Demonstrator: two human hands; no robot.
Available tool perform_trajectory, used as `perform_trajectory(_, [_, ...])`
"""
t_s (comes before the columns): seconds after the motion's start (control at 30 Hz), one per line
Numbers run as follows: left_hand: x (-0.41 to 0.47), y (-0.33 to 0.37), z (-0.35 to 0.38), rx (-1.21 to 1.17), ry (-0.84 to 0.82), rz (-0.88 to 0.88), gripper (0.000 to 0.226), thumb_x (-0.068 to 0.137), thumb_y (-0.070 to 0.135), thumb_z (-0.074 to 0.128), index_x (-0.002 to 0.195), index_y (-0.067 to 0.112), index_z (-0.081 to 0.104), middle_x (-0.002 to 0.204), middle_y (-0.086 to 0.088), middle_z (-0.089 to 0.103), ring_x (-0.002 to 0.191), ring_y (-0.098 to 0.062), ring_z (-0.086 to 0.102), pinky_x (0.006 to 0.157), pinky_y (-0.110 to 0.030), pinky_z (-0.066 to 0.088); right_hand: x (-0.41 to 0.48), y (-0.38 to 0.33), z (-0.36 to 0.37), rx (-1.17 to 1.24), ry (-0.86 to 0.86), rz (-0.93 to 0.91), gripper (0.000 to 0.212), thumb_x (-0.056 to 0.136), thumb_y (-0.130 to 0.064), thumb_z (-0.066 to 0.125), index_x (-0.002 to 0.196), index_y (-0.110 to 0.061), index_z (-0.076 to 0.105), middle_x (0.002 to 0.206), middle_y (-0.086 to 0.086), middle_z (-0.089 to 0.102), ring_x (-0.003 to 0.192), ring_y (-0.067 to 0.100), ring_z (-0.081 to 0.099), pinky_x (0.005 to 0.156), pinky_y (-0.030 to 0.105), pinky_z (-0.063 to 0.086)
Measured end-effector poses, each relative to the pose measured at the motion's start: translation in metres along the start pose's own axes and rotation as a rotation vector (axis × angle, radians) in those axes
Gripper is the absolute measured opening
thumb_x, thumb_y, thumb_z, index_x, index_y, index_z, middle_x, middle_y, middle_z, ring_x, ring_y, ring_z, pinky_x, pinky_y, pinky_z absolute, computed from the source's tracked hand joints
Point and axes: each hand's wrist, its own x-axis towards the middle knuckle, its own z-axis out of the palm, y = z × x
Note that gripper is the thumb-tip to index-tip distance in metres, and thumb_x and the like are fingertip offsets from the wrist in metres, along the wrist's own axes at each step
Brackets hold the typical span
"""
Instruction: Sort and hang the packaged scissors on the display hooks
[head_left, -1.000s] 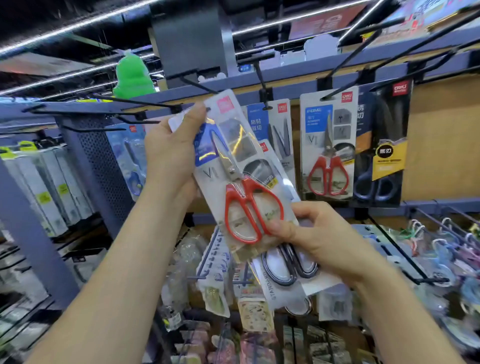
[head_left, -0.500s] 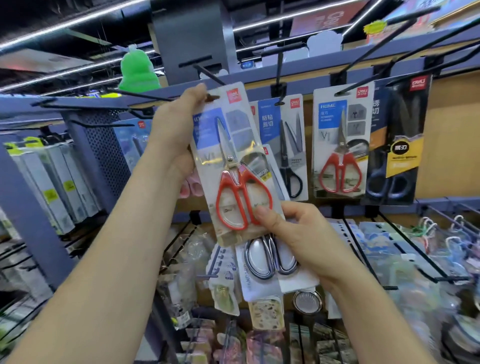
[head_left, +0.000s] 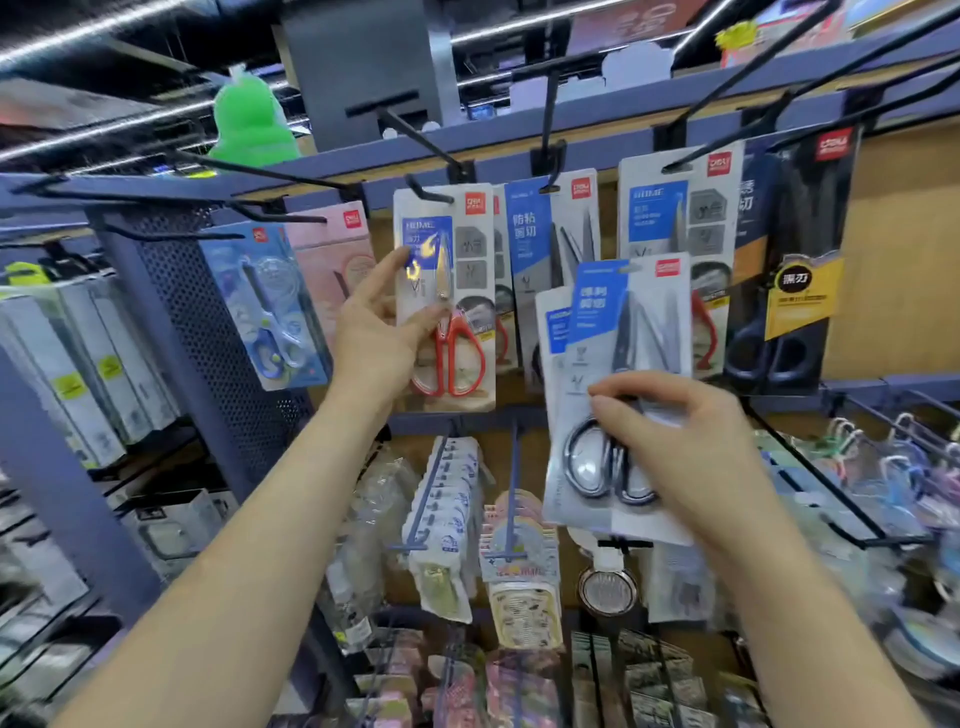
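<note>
The left hand (head_left: 374, 332) pinches the red-handled scissors pack (head_left: 447, 270) hanging on a hook (head_left: 431, 191); right hand (head_left: 675, 441) fingers grasp grey-handled scissors packs (head_left: 613, 332), nearer and right.

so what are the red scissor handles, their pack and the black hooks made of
Red scissor handles: smooth, probably plastic, uniform glossy red. Their white pack: printed card under a clear plastic blister, judging by the glare spots. Black display hooks: thin rigid rods, likely painted metal wire.
</note>
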Motion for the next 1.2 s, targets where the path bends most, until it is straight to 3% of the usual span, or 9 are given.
perform_trajectory(0.23, [0.027, -0.028, 0.037, 0.108, -0.021, 0.041, 0.061, 0.091, 0.011, 0.067, 0.140, 0.038, 0.042, 0.133, 0.004, 0.059, 0.109, -0.010, 0.063, 0.091, -0.041, 0.057, -0.007, 0.004, -0.024, 0.057, 0.051, -0.032, 0.025, 0.089, -0.025, 0.071, 0.105, -0.043, 0.074, 0.110, -0.026, 0.071, 0.107, -0.006, 0.063, 0.097, 0.026, 0.050])
perform_trajectory(0.37, [0.037, -0.039, 0.041, 0.291, 0.003, 0.060, 0.063, 0.088, 0.020, 0.068, 0.135, 0.048, 0.037, 0.132, 0.000, 0.057, 0.115, -0.019, 0.058, 0.095, -0.049, 0.053, -0.009, 0.008, -0.030, -0.027, 0.006, -0.057, 0.067, 0.081, -0.041, 0.074, 0.131, -0.064, 0.037, 0.147, -0.018, 0.048, 0.132, 0.013, 0.051, 0.108, 0.047, 0.044])
perform_trajectory(0.5, [0.014, -0.026, 0.035, 0.499, 0.061, 0.067, 0.065, 0.092, 0.020, 0.065, 0.143, 0.041, 0.031, 0.138, -0.004, 0.040, 0.110, -0.009, 0.041, 0.100, -0.033, 0.044, -0.009, 0.013, -0.029, 0.076, -0.030, -0.041, 0.091, 0.070, -0.044, 0.077, 0.134, -0.072, 0.018, 0.143, -0.012, 0.055, 0.124, 0.011, 0.059, 0.105, 0.048, 0.048])
perform_trajectory(0.57, [-0.004, -0.012, 0.035, 0.389, 0.046, 0.150, 0.052, 0.094, 0.025, 0.062, 0.141, 0.033, 0.041, 0.133, 0.001, 0.046, 0.111, -0.006, 0.049, 0.100, -0.031, 0.046, -0.008, 0.016, -0.026, 0.090, -0.076, -0.037, 0.096, 0.070, -0.042, 0.080, 0.142, -0.063, 0.021, 0.141, -0.010, 0.057, 0.123, 0.012, 0.061, 0.104, 0.048, 0.049])
perform_trajectory(0.73, [-0.036, 0.025, 0.057, 0.028, -0.307, -0.005, 0.049, 0.088, 0.046, 0.068, 0.131, 0.033, 0.049, 0.123, 0.014, 0.059, 0.111, -0.005, 0.061, 0.090, -0.031, 0.055, -0.011, 0.021, -0.013, 0.100, -0.140, -0.050, 0.078, 0.073, -0.039, 0.084, 0.138, -0.050, 0.042, 0.130, -0.009, 0.066, 0.118, 0.012, 0.064, 0.103, 0.047, 0.050])
perform_trajectory(0.8, [-0.042, 0.028, 0.066, -0.063, -0.275, -0.041, 0.041, 0.087, 0.032, 0.073, 0.123, 0.024, 0.056, 0.115, 0.011, 0.066, 0.100, -0.002, 0.066, 0.087, -0.027, 0.057, -0.012, 0.019, -0.010, 0.120, -0.179, -0.039, 0.071, 0.072, -0.033, 0.081, 0.131, -0.049, 0.046, 0.122, -0.009, 0.070, 0.111, 0.009, 0.067, 0.099, 0.043, 0.053])
perform_trajectory(0.93, [-0.046, 0.025, 0.075, -0.283, -0.133, -0.126, 0.021, 0.090, 0.009, 0.068, 0.111, 0.010, 0.064, 0.103, -0.009, 0.074, 0.091, -0.021, 0.072, 0.084, -0.039, 0.059, -0.016, 0.017, -0.007, 0.143, -0.268, 0.006, 0.059, 0.072, -0.032, 0.078, 0.123, -0.045, 0.053, 0.107, -0.007, 0.075, 0.100, 0.013, 0.071, 0.094, 0.045, 0.056])
perform_trajectory(1.13, [-0.051, 0.016, 0.075, -0.394, -0.018, -0.183, 0.013, 0.095, 0.006, 0.060, 0.105, 0.013, 0.066, 0.088, -0.002, 0.071, 0.077, -0.015, 0.068, 0.072, -0.030, 0.058, -0.017, 0.018, -0.011, 0.337, -0.328, 0.197, 0.028, 0.074, -0.061, 0.058, 0.101, -0.064, 0.065, 0.117, -0.020, 0.071, 0.113, 0.009, 0.066, 0.103, 0.042, 0.050])
perform_trajectory(1.2, [-0.052, 0.014, 0.074, -0.414, 0.012, -0.205, 0.014, 0.097, 0.005, 0.058, 0.105, 0.014, 0.066, 0.090, -0.002, 0.071, 0.079, -0.016, 0.067, 0.076, -0.031, 0.058, -0.016, 0.022, -0.012, 0.322, -0.300, 0.214, 0.044, 0.074, -0.071, 0.061, 0.116, -0.059, 0.062, 0.128, -0.017, 0.066, 0.122, 0.011, 0.061, 0.109, 0.045, 0.045])
